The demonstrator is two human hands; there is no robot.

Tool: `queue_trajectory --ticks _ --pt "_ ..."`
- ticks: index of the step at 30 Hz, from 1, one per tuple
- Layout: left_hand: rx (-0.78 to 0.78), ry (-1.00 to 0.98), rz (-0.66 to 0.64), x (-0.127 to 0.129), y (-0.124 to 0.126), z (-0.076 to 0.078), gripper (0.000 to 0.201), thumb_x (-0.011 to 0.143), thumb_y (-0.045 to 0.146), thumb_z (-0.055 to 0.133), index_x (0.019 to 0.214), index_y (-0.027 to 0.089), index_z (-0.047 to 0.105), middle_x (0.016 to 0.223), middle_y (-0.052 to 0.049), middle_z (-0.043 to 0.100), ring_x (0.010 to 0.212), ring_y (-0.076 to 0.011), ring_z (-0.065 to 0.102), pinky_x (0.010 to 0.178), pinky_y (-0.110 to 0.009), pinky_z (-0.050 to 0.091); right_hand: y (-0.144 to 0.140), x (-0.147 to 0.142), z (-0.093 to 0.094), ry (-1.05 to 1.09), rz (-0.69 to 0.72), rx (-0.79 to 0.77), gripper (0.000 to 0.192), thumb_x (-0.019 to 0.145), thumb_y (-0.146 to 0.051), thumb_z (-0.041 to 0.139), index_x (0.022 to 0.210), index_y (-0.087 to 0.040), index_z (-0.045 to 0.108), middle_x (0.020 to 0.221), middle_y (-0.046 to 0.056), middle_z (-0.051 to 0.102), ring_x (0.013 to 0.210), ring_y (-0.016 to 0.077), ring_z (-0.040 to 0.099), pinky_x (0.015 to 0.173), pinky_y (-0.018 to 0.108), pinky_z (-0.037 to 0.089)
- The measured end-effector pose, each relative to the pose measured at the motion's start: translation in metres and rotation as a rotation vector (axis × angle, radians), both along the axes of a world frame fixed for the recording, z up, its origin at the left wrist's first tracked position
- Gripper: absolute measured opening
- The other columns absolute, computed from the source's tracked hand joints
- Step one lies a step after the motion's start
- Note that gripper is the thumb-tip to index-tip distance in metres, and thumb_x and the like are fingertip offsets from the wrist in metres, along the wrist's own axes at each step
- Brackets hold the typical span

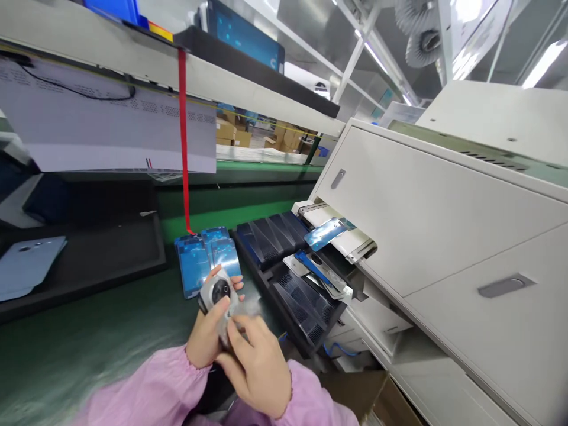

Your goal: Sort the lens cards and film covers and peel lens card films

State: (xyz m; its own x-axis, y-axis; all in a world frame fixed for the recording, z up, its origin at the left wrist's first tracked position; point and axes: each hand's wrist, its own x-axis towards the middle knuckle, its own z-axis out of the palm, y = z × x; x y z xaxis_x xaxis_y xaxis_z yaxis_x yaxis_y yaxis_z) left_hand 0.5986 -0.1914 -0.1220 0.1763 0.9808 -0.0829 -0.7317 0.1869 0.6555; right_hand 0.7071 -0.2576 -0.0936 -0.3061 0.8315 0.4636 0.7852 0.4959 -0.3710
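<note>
My left hand (207,331) is wrapped around a pale grey phone back cover (231,307) with a round black camera area. Its thumb lies across the front, and its fingers curl over the far edge. My right hand (260,361) pinches at the lower right edge of the same cover, where its fingertips are bent inward. Blur hides any thin film between those fingertips. Just beyond my left hand, several blue film-covered phone panels (193,266) lie in overlapping piles on the green bench.
On the right are black ridged trays (306,302) with loose phone covers (317,273) on top. A blue panel (325,234) rests on the short conveyor (350,242) of a white cabinet (426,207). To the left, a black tray (110,254) holds light blue panels (29,266). A red strap (183,142) hangs from the shelf.
</note>
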Motion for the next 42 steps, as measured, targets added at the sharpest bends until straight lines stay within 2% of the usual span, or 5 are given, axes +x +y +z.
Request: queue_trajectory --ticks 13,18,26,32,42 --pt "-0.404 0.105 -0.141 -0.06 0.012 0.002 0.062 0.074 0.011 0.06 0.132 0.028 0.047 0.102 -0.011 0.071 0.087 -0.0248 0.069 0.079 -0.046 0.056 0.091 0.25 0.003 -0.175 -0.767 -0.238 0.045 0.078 -0.02 0.057 0.122 -0.01 0.056 0.125 0.02 0.055 0.116 0.0318 0.052 0.097 0.047 0.041" --pt "-0.409 0.073 -0.193 -0.042 0.01 0.004 0.059 0.078 0.01 0.056 0.134 0.026 0.045 0.102 -0.013 0.07 0.082 -0.0249 0.07 0.075 -0.048 0.057 0.132 0.24 0.006 -0.177 -0.724 -0.084 0.044 0.077 -0.002 0.05 0.117 -0.018 0.059 0.138 0.012 0.046 0.134 0.0288 0.029 0.11 0.05 0.018" --pt "-0.425 -0.046 -0.264 -0.03 0.017 0.008 0.056 0.083 0.017 0.055 0.136 0.027 0.041 0.098 -0.012 0.07 0.076 -0.0231 0.069 0.072 -0.046 0.056 0.112 0.213 0.055 0.283 -0.741 0.205 0.049 0.096 -0.041 0.02 0.106 -0.011 0.057 0.086 0.012 0.066 0.069 0.0192 0.061 0.061 0.032 0.051" --pt "-0.267 -0.102 -0.313 -0.01 0.022 0.018 0.054 0.089 0.026 0.051 0.14 0.029 0.033 0.102 -0.011 0.069 0.089 -0.0237 0.068 0.08 -0.043 0.053 0.05 0.121 0.075 0.585 -0.266 -0.213 0.023 0.084 -0.039 0.059 0.079 -0.017 0.06 0.064 -0.001 0.057 0.055 0.0125 0.052 0.051 0.024 0.042" --pt "-0.286 -0.224 -0.358 -0.004 0.012 0.013 0.055 0.085 0.034 0.056 0.137 0.03 0.039 0.106 -0.006 0.068 0.091 -0.0263 0.067 0.085 -0.044 0.052 0.059 0.025 -0.005 0.507 -0.182 -0.407 0.019 0.08 -0.036 0.064 0.083 -0.018 0.057 0.064 -0.003 0.054 0.051 0.0104 0.053 0.05 0.022 0.043"
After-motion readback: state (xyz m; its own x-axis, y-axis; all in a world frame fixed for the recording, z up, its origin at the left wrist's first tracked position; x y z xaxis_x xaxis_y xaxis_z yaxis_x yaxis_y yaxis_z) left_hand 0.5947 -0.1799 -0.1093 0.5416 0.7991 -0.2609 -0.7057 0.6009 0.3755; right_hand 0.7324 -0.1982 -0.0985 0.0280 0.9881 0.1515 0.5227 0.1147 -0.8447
